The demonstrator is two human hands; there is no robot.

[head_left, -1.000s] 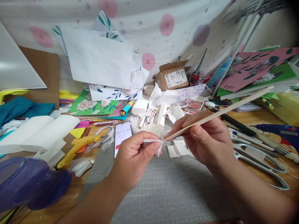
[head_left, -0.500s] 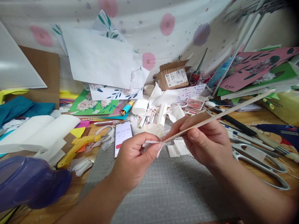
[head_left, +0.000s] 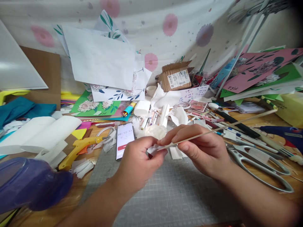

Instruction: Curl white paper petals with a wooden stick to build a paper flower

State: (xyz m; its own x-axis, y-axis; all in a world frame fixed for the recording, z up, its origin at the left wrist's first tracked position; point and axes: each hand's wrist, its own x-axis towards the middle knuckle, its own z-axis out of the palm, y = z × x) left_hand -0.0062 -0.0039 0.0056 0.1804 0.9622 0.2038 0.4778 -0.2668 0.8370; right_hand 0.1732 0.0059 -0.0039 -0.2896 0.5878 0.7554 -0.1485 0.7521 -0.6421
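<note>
My left hand (head_left: 139, 157) pinches a small piece of white paper (head_left: 153, 149) between thumb and fingers, above the grey cutting mat (head_left: 151, 195). A long thin wooden stick (head_left: 227, 125) lies in the grip of my right hand (head_left: 201, 148), held between thumb and fingers. Its near tip meets the paper at my left fingers; the far end points up and to the right. Behind the fingers is a round cream-coloured item (head_left: 155, 130), partly covered. White paper pieces (head_left: 176, 153) rest on the mat under my right hand.
A phone (head_left: 125, 140) showing a timer lies left on the mat. Large scissors (head_left: 260, 167) are at the right, beside pens and brushes. A yellow glue gun (head_left: 78, 151) and a purple container (head_left: 33, 184) stand left. A cardboard box (head_left: 176, 77) sits at the back.
The stick's far end has swung lower, so it lies flatter. My right hand has shifted slightly left, and my left fingers have turned a little over the paper.
</note>
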